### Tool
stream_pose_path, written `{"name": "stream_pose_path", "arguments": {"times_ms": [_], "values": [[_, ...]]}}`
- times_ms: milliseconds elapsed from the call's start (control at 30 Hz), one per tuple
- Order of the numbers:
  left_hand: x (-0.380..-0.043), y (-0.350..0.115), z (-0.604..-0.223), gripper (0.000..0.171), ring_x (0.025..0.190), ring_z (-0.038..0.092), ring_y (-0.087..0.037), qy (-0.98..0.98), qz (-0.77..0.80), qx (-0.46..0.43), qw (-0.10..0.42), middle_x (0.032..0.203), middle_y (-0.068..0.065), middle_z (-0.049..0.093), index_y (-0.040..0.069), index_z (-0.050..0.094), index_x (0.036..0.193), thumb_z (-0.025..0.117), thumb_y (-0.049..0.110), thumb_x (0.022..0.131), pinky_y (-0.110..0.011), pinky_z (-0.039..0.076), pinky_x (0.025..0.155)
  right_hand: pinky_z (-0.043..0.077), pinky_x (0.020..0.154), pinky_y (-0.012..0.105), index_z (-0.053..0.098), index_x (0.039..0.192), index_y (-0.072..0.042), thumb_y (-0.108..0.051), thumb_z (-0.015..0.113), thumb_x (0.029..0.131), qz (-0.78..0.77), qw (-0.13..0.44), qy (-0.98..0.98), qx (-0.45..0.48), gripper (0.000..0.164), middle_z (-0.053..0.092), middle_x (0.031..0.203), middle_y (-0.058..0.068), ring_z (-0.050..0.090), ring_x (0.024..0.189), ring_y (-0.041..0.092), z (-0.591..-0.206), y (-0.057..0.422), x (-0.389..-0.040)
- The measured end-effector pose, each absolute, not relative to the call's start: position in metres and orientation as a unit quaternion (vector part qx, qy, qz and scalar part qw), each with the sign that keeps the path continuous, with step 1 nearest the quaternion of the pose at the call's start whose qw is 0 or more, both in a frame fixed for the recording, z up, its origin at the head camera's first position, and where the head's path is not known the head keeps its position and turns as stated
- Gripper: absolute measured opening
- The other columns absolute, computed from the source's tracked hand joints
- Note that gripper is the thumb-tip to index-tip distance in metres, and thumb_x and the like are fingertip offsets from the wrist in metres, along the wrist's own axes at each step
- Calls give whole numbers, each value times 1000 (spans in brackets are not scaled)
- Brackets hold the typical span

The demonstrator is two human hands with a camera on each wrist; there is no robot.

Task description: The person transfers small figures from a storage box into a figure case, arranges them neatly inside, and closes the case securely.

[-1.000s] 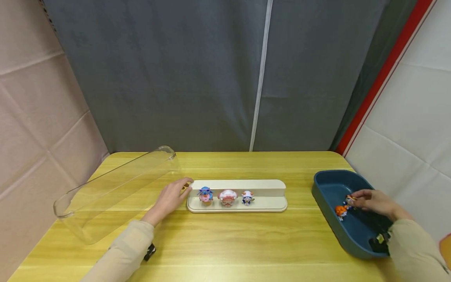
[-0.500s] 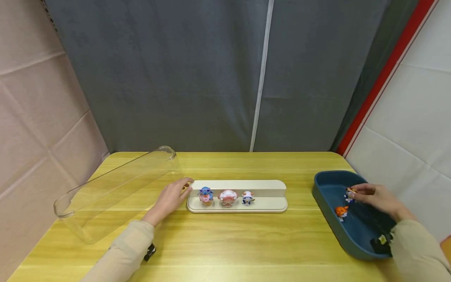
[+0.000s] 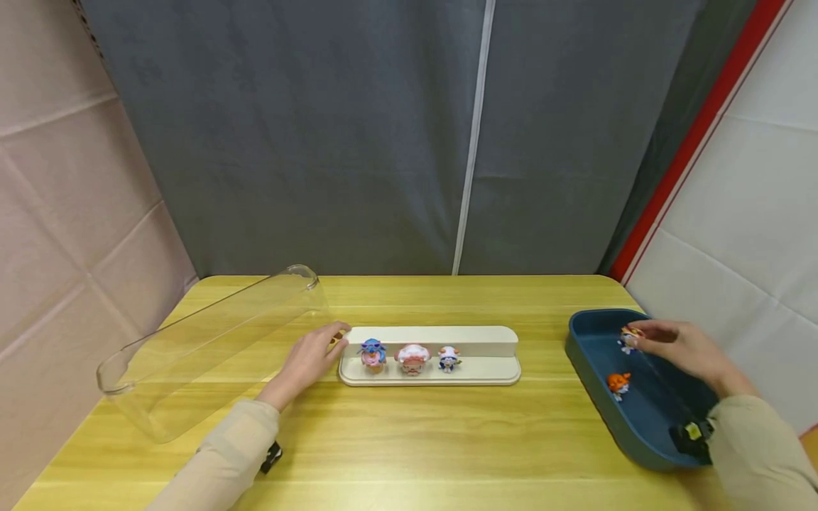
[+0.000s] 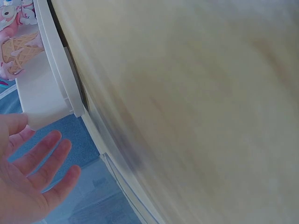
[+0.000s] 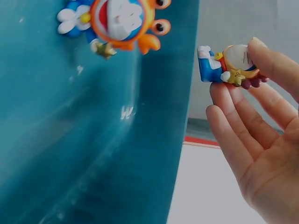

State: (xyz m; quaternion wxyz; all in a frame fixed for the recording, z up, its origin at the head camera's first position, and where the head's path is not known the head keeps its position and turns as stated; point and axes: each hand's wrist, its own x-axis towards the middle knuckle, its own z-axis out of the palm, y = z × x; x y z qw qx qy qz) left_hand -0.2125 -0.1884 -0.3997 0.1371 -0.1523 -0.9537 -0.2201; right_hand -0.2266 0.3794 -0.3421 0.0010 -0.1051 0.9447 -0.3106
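A cream display base with a raised back step stands mid-table. On its lower ledge are a blue-topped ice-cream figurine, a pink and white one and a small white and blue one. My left hand pinches the base's left end between thumb and index finger, the other fingers spread loosely. Over the blue bin at right, my right hand holds a small Doraemon figurine between thumb and fingertips. An orange crab-hooded Doraemon figurine lies in the bin.
A long clear plastic cover lies slanted at the table's left. A grey curtain hangs behind the table. A white wall panel with a red edge stands beside the bin.
My right hand has lifted the Doraemon figurine away from the crab-hooded one and carried it toward the bin's far side. The left hand and base stay put.
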Motion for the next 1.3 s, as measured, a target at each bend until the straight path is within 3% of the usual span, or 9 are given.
{"name": "stream_pose_path", "arguments": {"times_ms": [767,1300], "values": [[-213,-189,-401,21,81,59,-23,-955,-213,-151,140,94,-8,63,10,59,107,57,17,87,-41,47,67,46,65,19,55,118,-2,-32,59,84,-302,-25,940,-154,45,59,103,16,52,81,-3,-304,325,-221],[-214,-189,-401,21,81,59,-22,-955,-213,-151,140,94,-8,63,11,58,107,57,18,87,-40,47,66,47,66,20,56,116,-3,-28,61,83,-343,-35,916,-207,41,59,101,12,58,81,6,-306,285,-223]]}}
